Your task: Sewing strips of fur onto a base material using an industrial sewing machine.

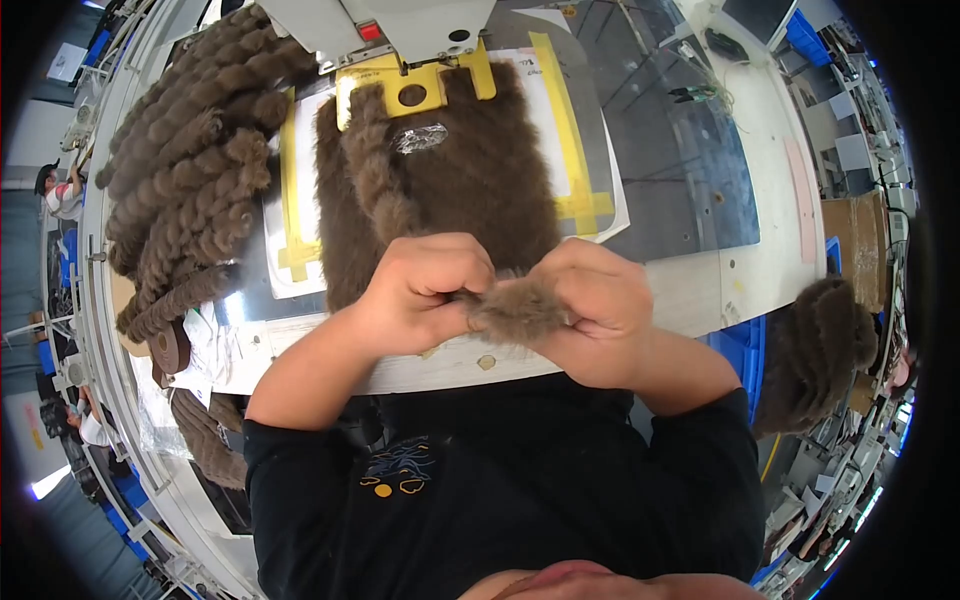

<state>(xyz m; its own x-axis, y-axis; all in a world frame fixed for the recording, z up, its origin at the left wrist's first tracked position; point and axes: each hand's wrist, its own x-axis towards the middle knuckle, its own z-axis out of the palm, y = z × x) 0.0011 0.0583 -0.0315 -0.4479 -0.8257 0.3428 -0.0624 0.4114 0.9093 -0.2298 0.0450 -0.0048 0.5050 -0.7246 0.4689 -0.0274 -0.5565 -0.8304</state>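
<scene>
Just over the table's front edge, both my hands pinch a small brown fur piece (518,312) from its two sides. My left hand (428,290) has its fingers curled onto the left end; my right hand (600,308) grips the right end. Right beyond them lies a dark brown fur panel (480,190), with a twisted fur strip (375,170) along its left part. A shiny clear or silvery patch (420,138) rests on the panel. The panel's far end reaches the yellow plate (365,85) below the sewing machine head (395,30).
Bulky twisted fur strips (190,120) are heaped on the table's left. White sheets edged with yellow tape (572,150) lie around the panel. Thread snips (692,94) sit on the glossy dark surface (690,190). More fur (815,350) hangs by a blue bin (740,355). People are far left.
</scene>
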